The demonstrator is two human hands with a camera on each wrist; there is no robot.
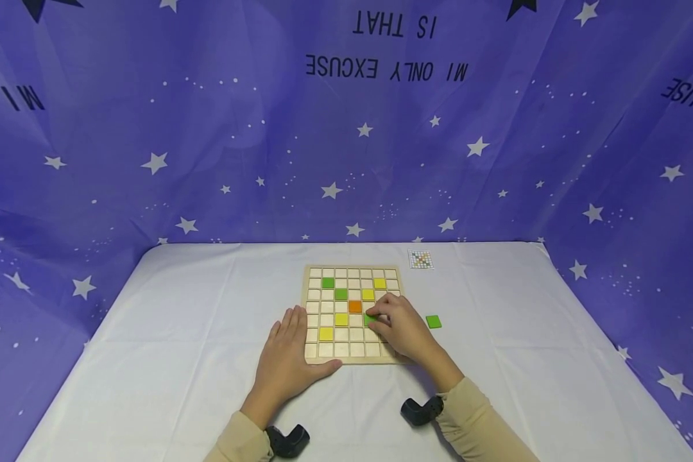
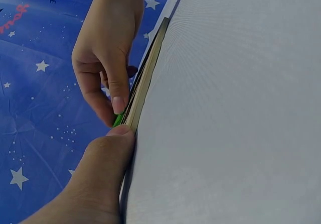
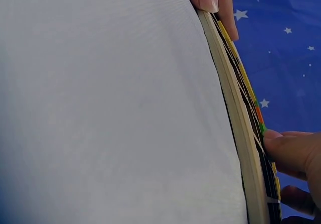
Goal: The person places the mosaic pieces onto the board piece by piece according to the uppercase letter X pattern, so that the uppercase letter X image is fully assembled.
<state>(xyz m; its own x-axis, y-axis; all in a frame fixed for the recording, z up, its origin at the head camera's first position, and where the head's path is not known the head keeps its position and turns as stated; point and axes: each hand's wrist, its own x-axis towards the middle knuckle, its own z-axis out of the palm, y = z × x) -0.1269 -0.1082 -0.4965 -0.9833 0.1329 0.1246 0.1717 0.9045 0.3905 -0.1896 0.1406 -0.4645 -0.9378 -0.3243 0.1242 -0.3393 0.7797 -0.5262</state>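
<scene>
A square wooden grid board (image 1: 358,360) lies on the table, its cells mostly filled with pale wooden squares. My left hand (image 1: 285,356) rests at its left side, fingers straight along the edge and thumb at the front rim. Over the right half, my right hand (image 1: 403,328) pinches a green tile (image 1: 369,319) between thumb and index finger, at a cell right below and right of the orange tile (image 1: 355,307). The left wrist view shows the same green tile (image 2: 119,119) under the fingertips. Several yellow tiles (image 1: 326,333) and two more green tiles (image 1: 328,283) lie on diagonals of the grid.
A loose green tile (image 1: 434,321) lies on the white tablecloth (image 1: 196,359) to the right of the board. Behind it is a small card (image 1: 421,259) printed with a coloured grid pattern. A purple star-patterned cloth (image 1: 265,141) hangs at the back and sides.
</scene>
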